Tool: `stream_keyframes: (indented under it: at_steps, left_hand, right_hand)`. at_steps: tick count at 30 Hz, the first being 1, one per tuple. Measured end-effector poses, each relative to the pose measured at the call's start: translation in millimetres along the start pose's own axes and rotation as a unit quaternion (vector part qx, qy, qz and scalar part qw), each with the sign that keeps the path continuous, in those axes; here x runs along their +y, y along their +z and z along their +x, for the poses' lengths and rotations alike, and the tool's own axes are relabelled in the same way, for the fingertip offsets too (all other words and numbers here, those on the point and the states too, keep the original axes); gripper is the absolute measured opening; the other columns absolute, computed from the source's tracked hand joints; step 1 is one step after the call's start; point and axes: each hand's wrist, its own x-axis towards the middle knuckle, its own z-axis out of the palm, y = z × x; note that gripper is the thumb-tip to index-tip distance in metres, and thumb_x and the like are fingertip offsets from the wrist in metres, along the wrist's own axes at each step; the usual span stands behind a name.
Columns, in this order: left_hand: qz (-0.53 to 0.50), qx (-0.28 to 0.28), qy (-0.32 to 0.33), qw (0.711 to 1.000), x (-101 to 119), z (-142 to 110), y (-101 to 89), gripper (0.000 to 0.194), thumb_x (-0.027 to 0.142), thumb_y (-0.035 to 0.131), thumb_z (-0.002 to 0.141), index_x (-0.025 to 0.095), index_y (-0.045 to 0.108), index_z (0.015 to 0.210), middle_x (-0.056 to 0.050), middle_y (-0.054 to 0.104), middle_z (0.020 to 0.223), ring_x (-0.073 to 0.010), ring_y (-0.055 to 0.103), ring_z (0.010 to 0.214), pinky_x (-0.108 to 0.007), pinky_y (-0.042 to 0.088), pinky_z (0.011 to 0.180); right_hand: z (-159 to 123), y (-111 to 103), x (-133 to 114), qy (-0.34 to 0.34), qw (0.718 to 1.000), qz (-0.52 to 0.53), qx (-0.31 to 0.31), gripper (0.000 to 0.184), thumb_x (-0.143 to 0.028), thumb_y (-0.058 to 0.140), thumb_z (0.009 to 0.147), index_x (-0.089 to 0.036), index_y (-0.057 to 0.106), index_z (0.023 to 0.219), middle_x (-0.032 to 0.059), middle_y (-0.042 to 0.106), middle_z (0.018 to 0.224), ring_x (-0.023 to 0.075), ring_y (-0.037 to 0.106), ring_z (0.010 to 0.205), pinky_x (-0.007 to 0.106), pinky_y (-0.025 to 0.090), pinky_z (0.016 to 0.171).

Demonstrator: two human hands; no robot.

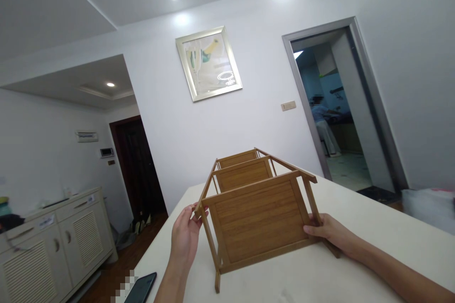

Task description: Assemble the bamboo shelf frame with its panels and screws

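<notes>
A brown wooden shelf rack [259, 215] lies on its side along the white table, its several panels standing upright one behind another. My left hand [186, 232] grips the near left corner, with its fingers around the upper end of the frame post. At the right side, my right hand [327, 232] holds the near frame leg, the thumb resting on the edge of the nearest panel. Some fingers of both hands are hidden behind the wood.
The white table [384, 227] stretches toward the wall. A dark phone [141, 289] lies near its left edge. A white cabinet [53, 246] stands at left. Through a doorway [330, 104] at right, a person [323, 123] is in another room. A clear plastic-looking bundle [428, 208] sits far right.
</notes>
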Motion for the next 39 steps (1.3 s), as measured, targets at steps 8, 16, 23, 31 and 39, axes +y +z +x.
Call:
stream_keyframes:
  at_steps: [8,16,23,31,39]
  left_hand:
    - [0.015,-0.019,0.001,1.000,0.8,-2.4,3.4,0.027,0.037,0.078,0.071,0.014,0.070,0.083,-0.007,0.070,0.090,-0.0189,0.066,0.083,-0.034,0.054,0.078]
    - [-0.018,-0.025,-0.023,0.999,-1.1,-4.6,2.8,0.023,0.033,0.079,0.072,0.019,0.064,0.083,-0.002,0.071,0.088,-0.0141,0.065,0.078,-0.029,0.051,0.078]
    - [-0.028,-0.003,0.006,1.000,-5.2,-7.4,0.9,0.029,0.032,0.081,0.070,0.019,0.069,0.093,-0.004,0.073,0.094,-0.0170,0.069,0.085,-0.032,0.052,0.082]
    - [-0.038,0.003,0.017,0.999,-8.5,-6.4,0.5,0.026,0.028,0.083,0.069,0.017,0.070,0.088,-0.004,0.074,0.089,-0.0185,0.070,0.086,-0.030,0.053,0.079]
    - [-0.054,-0.014,0.006,0.998,-4.8,-8.3,6.3,0.026,0.030,0.081,0.072,0.017,0.064,0.087,-0.003,0.071,0.082,-0.0148,0.068,0.079,-0.027,0.050,0.076]
  right_hand:
    - [1.8,-3.1,6.3,0.006,1.000,-0.012,0.020,0.048,-0.055,0.082,0.059,-0.017,0.070,0.087,0.0101,0.076,0.092,0.0282,0.071,0.089,0.035,0.056,0.082]
    - [1.6,-3.0,4.1,0.000,0.999,-0.024,0.023,0.046,-0.055,0.082,0.059,-0.018,0.070,0.083,0.0099,0.076,0.093,0.0290,0.070,0.092,0.034,0.056,0.083]
    - [1.6,-1.3,4.0,0.015,1.000,0.001,0.008,0.045,-0.051,0.083,0.058,-0.018,0.070,0.085,0.0104,0.076,0.093,0.0304,0.071,0.090,0.037,0.057,0.081]
    - [7.2,-5.7,7.9,0.039,0.999,-0.027,0.023,0.042,-0.049,0.083,0.057,-0.018,0.072,0.084,0.0112,0.076,0.092,0.0339,0.071,0.092,0.039,0.058,0.082]
    - [17.6,-14.9,12.8,0.078,0.995,-0.042,0.038,0.042,-0.045,0.085,0.054,-0.020,0.075,0.086,0.0104,0.076,0.100,0.0355,0.070,0.097,0.039,0.059,0.087]
